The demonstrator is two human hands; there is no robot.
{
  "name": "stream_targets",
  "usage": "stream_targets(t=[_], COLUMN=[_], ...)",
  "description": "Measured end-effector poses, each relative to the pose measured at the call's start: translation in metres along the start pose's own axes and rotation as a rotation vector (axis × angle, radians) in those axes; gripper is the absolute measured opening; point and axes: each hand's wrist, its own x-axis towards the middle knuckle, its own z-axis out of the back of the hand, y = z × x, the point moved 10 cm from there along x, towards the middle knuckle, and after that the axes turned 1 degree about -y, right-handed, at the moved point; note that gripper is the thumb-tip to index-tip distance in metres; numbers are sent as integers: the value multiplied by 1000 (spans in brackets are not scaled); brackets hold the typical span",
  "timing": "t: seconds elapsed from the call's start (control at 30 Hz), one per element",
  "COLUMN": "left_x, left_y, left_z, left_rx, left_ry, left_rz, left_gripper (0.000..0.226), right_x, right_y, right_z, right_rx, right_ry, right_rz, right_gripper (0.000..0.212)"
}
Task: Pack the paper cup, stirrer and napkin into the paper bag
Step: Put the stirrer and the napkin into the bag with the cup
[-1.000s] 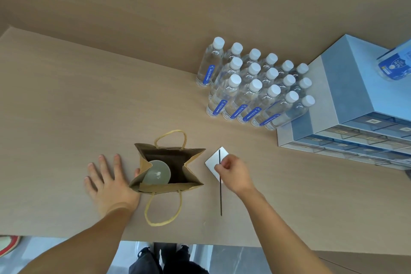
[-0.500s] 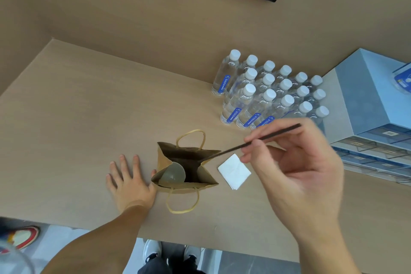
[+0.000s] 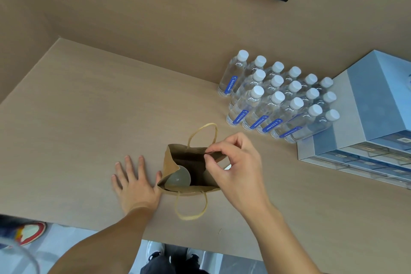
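— Pale wood-grain table (image 3: 89, 118), matte, with a wall of the same tan behind it. What are the hands doing?

— One hand, the left hand (image 3: 135, 182), lies flat on the table, fingers spread wide, gripping nothing; its thumb touches the bag's (image 3: 171, 162) left side. The right hand (image 3: 235, 171) hangs over the bag's open mouth, thumb and forefinger pinched together.

— Pinched on what?

— Only a tiny dark tip of the stirrer (image 3: 209, 152) shows at the fingertips, near the bag's far rim. Whether the fingers really clamp it, one cannot tell for sure.

— And the bag?

— Brown kraft paper, creased, standing upright, with two looped twisted-paper handles, one toward the wall and one toward the person. The cup (image 3: 179, 179) sits inside at the left, round with a greyish top.

— The napkin?

— A white sliver (image 3: 226, 168) shows just right of the bag, mostly hidden by the right hand.

— Anything else?

— Clear plastic bottles (image 3: 278, 100) with white caps and blue labels, in close rows, beside blue-grey drawer boxes (image 3: 367, 118).
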Motion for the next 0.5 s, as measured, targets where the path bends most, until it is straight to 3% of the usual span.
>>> stream_targets(t=[0.5], left_x=[1], left_y=[1], left_z=[-1], left_rx=[14], left_ry=[-18], left_rz=[9], left_gripper=[86], right_x=[-1], right_y=[3], right_z=[-8], right_rx=[-51], right_ry=[32], right_rz=[18], right_gripper=[3])
